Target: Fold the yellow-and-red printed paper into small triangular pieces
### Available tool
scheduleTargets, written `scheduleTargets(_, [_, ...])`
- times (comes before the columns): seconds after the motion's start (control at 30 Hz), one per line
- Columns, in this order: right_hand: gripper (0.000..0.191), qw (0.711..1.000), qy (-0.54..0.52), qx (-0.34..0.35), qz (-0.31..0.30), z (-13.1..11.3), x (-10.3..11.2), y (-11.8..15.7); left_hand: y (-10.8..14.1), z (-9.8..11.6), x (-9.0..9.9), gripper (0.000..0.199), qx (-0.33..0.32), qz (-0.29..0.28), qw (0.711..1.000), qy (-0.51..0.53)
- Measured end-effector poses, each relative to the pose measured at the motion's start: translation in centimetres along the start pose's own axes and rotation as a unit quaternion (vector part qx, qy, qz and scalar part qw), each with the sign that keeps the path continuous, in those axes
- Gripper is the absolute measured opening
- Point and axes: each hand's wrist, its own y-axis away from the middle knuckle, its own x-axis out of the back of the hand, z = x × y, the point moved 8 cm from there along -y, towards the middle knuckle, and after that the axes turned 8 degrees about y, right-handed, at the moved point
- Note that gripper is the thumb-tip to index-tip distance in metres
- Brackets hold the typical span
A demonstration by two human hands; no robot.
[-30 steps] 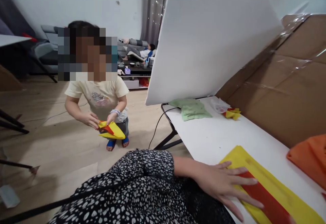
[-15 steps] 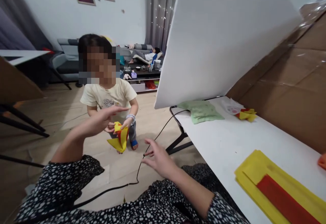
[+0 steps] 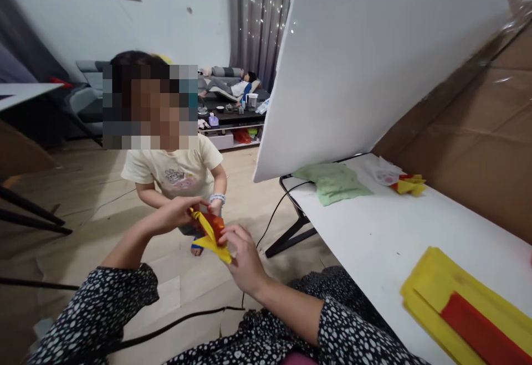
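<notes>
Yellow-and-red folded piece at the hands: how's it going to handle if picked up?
The folded piece is probably light, being thin sheet material. Likely springy rather than limp, since its yellow points stick out unsupported. Folds may open if tugged; no fastener is visible.

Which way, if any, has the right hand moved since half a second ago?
Yes: the right hand moved left, farther from the white table, and now touches the yellow folded piece.

Yellow-and-red folded piece [image 3: 214, 235], black-and-white spotted sleeves [image 3: 97, 304]
</notes>
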Motion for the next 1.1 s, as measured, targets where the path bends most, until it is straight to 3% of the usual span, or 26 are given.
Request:
scheduleTargets(0.1, [0.005,0.998,-0.021,-0.028,0.046,-0.2,4.6,-0.5,0.2,3.1,-0.6,0.027,-0.034,-0.029,0.997,0.060])
scheduleTargets(0.23, [0.024,0.985,-0.118,-0.090,0.091,0.8,10.7,-0.6,-1.7,8.4,-2.5,0.023,-0.093,-0.043,0.990,0.100])
scheduleTargets(0.4, [0.028,0.964,-0.153,-0.086,0.199,1.2,18.1,0.2,-5.7,14.2,-5.2,0.025,-0.103,-0.041,0.978,0.179])
scheduleTargets(0.5, [0.032,0.952,-0.196,-0.079,0.223,0.5,20.9,1.0,-7.2,18.7,-6.2,0.031,-0.166,-0.046,0.960,0.222])
scheduleTargets(0.63, [0.040,0.943,-0.191,-0.103,0.251,1.0,24.1,2.3,-9.7,23.1,-8.9,0.046,-0.198,-0.067,0.926,0.314])
scheduleTargets(0.73, [0.045,0.911,-0.179,-0.136,0.345,3.0,27.8,4.2,-12.1,24.4,-13.2,0.053,-0.177,-0.165,0.880,0.409])
scheduleTargets(0.8, [0.048,0.894,-0.169,-0.153,0.386,4.6,30.1,5.6,-13.3,24.3,-16.8,0.052,-0.139,-0.251,0.844,0.452])
scheduleTargets(0.87, [0.048,0.883,-0.157,-0.163,0.411,6.0,31.9,6.9,-14.2,24.0,-19.8,0.051,-0.119,-0.301,0.823,0.467])
scheduleTargets(1.0, [0.043,0.868,-0.133,-0.178,0.444,8.3,34.2,9.2,-15.0,23.5,-24.6,0.060,-0.097,-0.375,0.818,0.426])
scheduleTargets(1.1, [0.043,0.856,-0.115,-0.192,0.465,9.3,34.9,10.6,-14.7,24.0,-26.4,0.064,-0.122,-0.417,0.814,0.385])
